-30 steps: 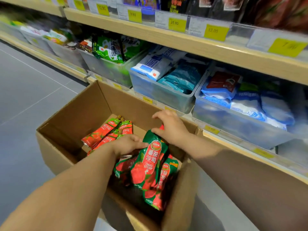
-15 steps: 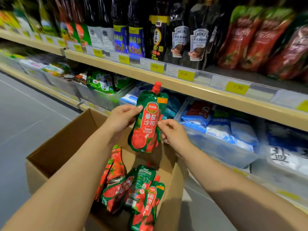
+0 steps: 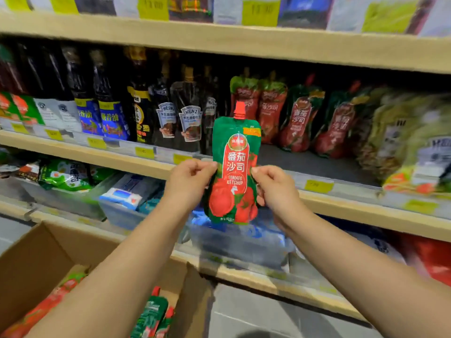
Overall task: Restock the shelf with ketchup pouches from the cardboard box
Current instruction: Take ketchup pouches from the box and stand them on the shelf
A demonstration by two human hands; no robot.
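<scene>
The shelf [image 3: 317, 167] carries dark sauce bottles [image 3: 168, 113] on the left and a row of ketchup pouches [image 3: 296, 118] at the back right, with bare shelf in front of them. The cardboard box [image 3: 36, 264] sits low at the left with more pouches inside. One ketchup pouch [image 3: 234, 172] is held upright before the shelf edge, the left hand [image 3: 189, 181] pinching its left side and the right hand [image 3: 275, 189] its right side.
</scene>
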